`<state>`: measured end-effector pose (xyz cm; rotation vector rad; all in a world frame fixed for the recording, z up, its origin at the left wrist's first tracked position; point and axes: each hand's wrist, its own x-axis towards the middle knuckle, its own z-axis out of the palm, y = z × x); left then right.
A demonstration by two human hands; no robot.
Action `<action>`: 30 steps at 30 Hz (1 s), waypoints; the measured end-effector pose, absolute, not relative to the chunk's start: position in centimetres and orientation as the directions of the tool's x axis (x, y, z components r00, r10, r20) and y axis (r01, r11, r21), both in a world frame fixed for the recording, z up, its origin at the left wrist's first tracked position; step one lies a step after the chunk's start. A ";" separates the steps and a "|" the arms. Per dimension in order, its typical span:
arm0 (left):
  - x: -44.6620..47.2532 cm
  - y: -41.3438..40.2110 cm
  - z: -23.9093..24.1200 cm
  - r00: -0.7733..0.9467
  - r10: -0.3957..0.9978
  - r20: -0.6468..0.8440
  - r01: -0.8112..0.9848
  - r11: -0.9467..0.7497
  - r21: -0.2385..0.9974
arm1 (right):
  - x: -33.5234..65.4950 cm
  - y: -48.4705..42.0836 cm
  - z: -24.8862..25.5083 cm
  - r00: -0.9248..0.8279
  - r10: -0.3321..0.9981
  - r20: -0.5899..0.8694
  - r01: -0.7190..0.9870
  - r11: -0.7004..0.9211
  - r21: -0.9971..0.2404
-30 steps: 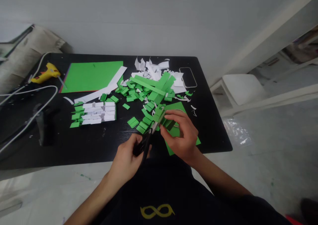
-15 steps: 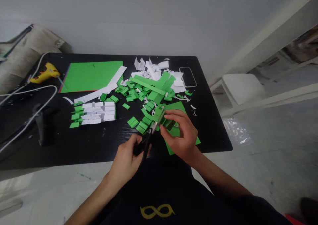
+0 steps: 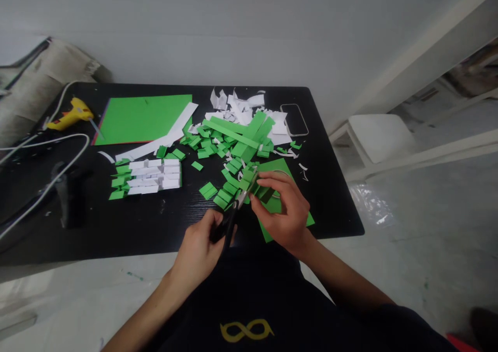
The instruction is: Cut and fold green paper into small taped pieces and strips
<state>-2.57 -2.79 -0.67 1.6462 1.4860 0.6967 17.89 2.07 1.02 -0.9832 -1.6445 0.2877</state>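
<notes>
My left hand [image 3: 202,240] is closed round the black handles of a pair of scissors [image 3: 230,218], whose blades point up and to the right. The blades lie against a green paper strip [image 3: 248,178]. My right hand [image 3: 286,207] pinches that strip between thumb and fingers, close to the blades. Under my right hand lies a green paper sheet [image 3: 268,234]. Folded green paper pieces [image 3: 223,198] are scattered just left of the blades. Beyond them is a pile of green paper strips [image 3: 249,139].
White paper scraps [image 3: 241,108] lie at the back beside a phone-shaped outline [image 3: 294,120]. To the left are a white-and-green folded paper assembly [image 3: 150,177], a green sheet stack [image 3: 148,118], and a yellow glue gun [image 3: 73,114] with a white cable. A white stool [image 3: 381,137] stands right of the table.
Almost nothing differs. Both hands, the scissors and the green strip keep nearly the same positions.
</notes>
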 end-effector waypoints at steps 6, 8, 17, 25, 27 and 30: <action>-2.6 -2.8 -0.9 0.158 0.982 -0.103 0.547 0.000 0.837 | 17.9 2.1 0.9 -0.006 0.720 0.694 0.464 0.617 -0.635; -2.6 -2.7 -1.0 0.156 0.981 -0.112 0.548 0.008 0.837 | 18.0 2.2 0.9 -0.007 0.723 0.691 0.473 0.611 -0.635; -2.8 -0.9 -1.4 0.116 0.957 -0.267 0.301 0.223 0.927 | 18.2 2.4 0.5 0.033 0.782 0.623 0.456 0.542 -0.705; -3.1 0.7 0.4 0.116 0.970 -0.212 0.168 0.191 0.967 | 18.7 2.9 -0.1 0.085 0.983 0.165 -0.009 0.166 -0.986; -2.6 0.5 0.6 0.113 0.970 -0.214 0.161 0.195 0.967 | 18.8 3.1 -0.1 0.057 0.997 0.045 -0.130 0.052 -0.990; -1.6 0.1 0.4 0.087 0.977 -0.194 0.130 0.182 0.975 | 18.7 3.3 -0.2 0.008 0.994 -0.106 -0.294 -0.099 -0.951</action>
